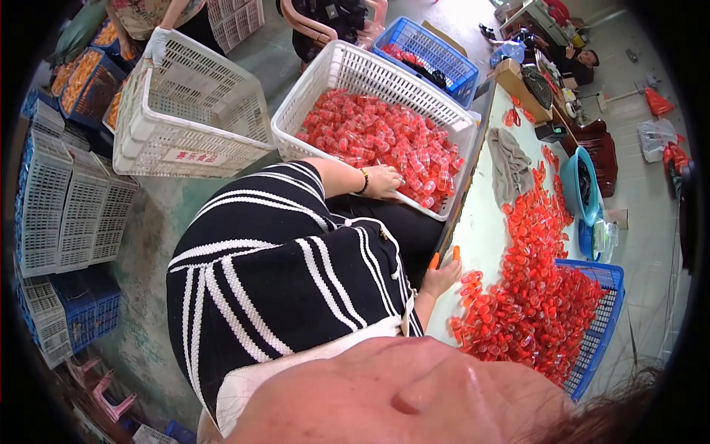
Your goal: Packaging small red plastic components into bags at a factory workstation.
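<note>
My left hand [381, 181], with a dark bracelet at the wrist, lies over the near rim of a white slatted crate [355, 59]. Its fingers bend over the rim, their tips partly hidden. The crate leans by my lap and holds many small red pieces [370, 126] in clear plastic. At the table's edge is my right hand [440, 279], orange covers on two fingertips. Those fingers are apart, with nothing seen between them. Close to it, a heap of the same red pieces [510, 311] spreads over the pale table [477, 200] and into a tilted blue basket [610, 296].
An upright white crate [200, 140] stands to the left, a person's gloved hand [157, 46] on its rim. Stacked crates [81, 207] line the far left. A grey cloth [509, 163] and a turquoise basin [580, 181] are on the table side. A blue crate [429, 52] sits beyond.
</note>
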Motion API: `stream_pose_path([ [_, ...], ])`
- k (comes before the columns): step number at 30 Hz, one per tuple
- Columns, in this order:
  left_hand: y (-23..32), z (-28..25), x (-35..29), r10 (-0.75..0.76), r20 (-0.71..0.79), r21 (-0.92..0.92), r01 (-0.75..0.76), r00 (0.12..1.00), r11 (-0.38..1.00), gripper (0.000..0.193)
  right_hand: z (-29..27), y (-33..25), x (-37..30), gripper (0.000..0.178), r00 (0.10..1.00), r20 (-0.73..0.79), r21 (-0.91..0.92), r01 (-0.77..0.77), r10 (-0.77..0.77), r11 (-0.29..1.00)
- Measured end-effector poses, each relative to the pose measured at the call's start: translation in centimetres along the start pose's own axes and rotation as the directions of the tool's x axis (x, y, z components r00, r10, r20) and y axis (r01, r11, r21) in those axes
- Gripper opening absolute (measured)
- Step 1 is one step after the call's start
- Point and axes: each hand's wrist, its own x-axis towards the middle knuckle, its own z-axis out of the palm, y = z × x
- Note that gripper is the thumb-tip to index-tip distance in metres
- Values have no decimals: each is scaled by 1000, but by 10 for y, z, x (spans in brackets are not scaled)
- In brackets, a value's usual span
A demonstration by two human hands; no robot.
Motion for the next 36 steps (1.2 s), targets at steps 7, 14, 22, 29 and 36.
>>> stream_pose_path([
  [7,-9,-5,-13,-51,81,124,41,995,991,32,6,3,-3,46,999,-37,21,-5,6,1000],
  [14,-5,-8,-19,-177,176,165,148,968,975,24,7,4,-7,46,999,-48,16,22,-21,1000],
  [22,13,-38,-26,-179,187,301,117,966,946,22,1,6,-9,46,998,-53,42,40,-38,998],
  [29,-50,-167,-73,-243,-506,400,475,828,784,8,5,4,-3,46,997,-62,46,40,-37,998],
  [36,-131,-203,-228,-722,-616,190,949,314,250,40,10,1,-1,46,999,-16,-13,47,-47,999],
])
